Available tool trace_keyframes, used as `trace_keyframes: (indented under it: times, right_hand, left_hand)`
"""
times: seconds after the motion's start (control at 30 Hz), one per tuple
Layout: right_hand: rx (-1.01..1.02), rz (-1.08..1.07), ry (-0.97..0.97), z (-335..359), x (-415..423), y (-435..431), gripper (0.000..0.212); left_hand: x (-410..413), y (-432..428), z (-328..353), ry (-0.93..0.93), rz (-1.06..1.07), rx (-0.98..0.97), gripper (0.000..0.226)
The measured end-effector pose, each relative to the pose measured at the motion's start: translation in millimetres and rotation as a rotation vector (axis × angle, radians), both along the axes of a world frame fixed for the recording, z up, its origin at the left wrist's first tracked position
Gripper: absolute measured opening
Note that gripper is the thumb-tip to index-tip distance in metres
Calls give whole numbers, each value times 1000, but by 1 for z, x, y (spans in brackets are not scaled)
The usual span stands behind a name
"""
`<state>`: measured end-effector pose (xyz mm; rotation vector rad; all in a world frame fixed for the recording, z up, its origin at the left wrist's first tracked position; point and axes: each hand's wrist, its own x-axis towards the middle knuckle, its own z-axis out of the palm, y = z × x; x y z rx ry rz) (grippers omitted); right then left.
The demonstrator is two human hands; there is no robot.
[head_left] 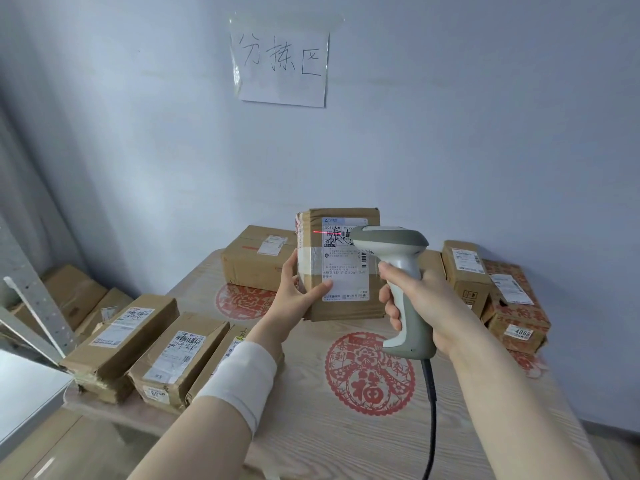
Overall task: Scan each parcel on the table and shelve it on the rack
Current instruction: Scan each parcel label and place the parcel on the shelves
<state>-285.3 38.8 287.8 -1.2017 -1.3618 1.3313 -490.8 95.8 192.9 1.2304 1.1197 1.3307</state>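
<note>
Fingers (319, 291) of my left hand (294, 294) are pinching the upright brown cardboard parcel (343, 310) over the middle of the wood-grain table (294, 427); at its three o'clock my right hand (422, 306) is clenching a grey pistol-grip scanner (403, 268), wrist cocking upward.

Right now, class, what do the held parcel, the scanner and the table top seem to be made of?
The held parcel: matte brown cardboard, creased edges, glossy tape bands. The scanner: smooth moulded plastic, grey-white, slight sheen. The table top: pale wood grain, possibly printed laminate; streaky grain lines show.
</note>
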Motion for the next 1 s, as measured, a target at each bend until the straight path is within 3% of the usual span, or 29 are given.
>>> trace_keyframes:
  times: [0.33, 0.57, 0.7, 0.83, 1.0]
  right_hand:
    - [-20, 20, -29, 3, -1, -3, 41]
    - [3, -62, 86, -15, -23, 9, 24]
    - [59, -118, 96, -48, -67, 10, 18]
    - [100, 31, 133, -67, -132, -11, 37]
    - [25, 185, 200, -72, -232, -55, 40]
  left_hand:
    - [-3, -10, 2, -27, 34, -10, 83]
    - [-36, -51, 16, -147, 207, -79, 90]
    - [-69, -88, 12, -246, 301, -121, 79]
    - [-109, -135, 9, -303, 377, -122, 61]
    - [-177, -205, 8, -391, 591, -134, 85]
